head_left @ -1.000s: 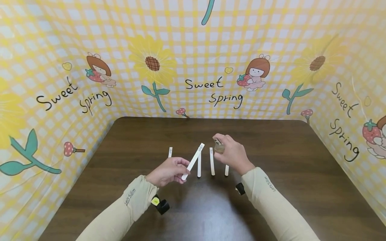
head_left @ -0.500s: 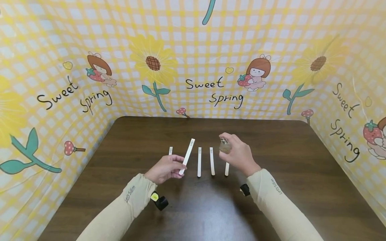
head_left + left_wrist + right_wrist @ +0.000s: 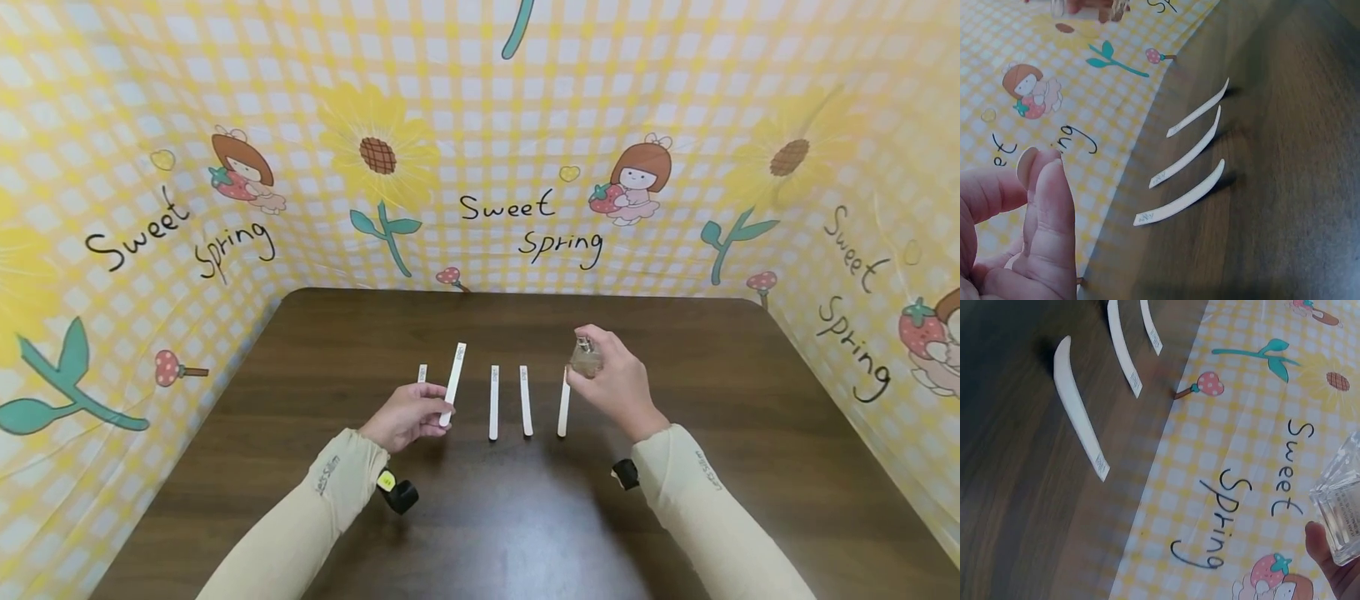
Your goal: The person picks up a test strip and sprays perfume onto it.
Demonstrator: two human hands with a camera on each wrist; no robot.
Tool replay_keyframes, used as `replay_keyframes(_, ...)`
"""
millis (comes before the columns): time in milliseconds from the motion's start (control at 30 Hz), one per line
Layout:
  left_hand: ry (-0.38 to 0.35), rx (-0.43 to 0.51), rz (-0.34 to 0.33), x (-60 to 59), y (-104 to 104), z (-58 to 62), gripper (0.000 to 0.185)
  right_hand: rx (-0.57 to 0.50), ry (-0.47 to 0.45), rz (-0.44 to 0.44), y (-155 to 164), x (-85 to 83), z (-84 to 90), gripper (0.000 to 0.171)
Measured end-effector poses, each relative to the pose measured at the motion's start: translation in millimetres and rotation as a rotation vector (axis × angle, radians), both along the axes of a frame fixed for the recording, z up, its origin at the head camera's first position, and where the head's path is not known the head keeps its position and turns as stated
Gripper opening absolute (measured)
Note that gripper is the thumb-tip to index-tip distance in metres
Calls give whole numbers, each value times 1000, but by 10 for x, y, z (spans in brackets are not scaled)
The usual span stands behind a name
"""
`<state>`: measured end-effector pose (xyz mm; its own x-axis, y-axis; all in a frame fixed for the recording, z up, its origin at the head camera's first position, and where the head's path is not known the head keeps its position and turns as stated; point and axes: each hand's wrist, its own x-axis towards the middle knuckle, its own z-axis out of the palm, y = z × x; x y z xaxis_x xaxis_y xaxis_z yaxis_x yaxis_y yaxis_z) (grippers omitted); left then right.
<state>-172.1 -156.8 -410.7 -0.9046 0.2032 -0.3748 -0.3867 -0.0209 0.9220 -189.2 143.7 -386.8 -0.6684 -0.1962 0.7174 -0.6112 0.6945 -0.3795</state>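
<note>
Backdrop: a yellow checked sheet with sunflowers and "Sweet Spring" lettering is seen behind and to both sides of the dark wooden worktop.

Far-left strip: a short white strip is seen flat on the worktop, partly hidden behind the left hand.

Left hand: its grip is closed in a pinch on the lower end of a white paper strip, which is held raised, upper end pointing away.

Change on the left: one second ago the held strip was tilted right, towards the bottle; it has since been swung upright and drawn left, away from the spray head.

Middle strips: three white strips are laid side by side, apart from one another, on the worktop between the hands.

Right hand: its grip is curled round a small clear glass spray bottle, held above the worktop.

Change on the right: the bottle has been carried rightwards, uncovering the rightmost strip.

Reading: strip and bottle being well apart now, the spraying of this strip is judged to be finished.
</note>
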Motion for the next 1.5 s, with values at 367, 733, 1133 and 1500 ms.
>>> replay_keyframes(367,-40,32,81,-64,-12,-179,26,-45,-5,-42,278,62,-20,52)
replay_keyframes(733,-74,15,114,-128,58,-375,27,-85,94,-82,590,172,-43,52)
replay_keyframes(1133,-89,-36,104,-162,219,-458,36,-143,128,-81,582,326,-74,52)
replay_keyframes(1500,-107,-57,104,-184,258,-503,20,-204,194,-87,592,535,-164,58)
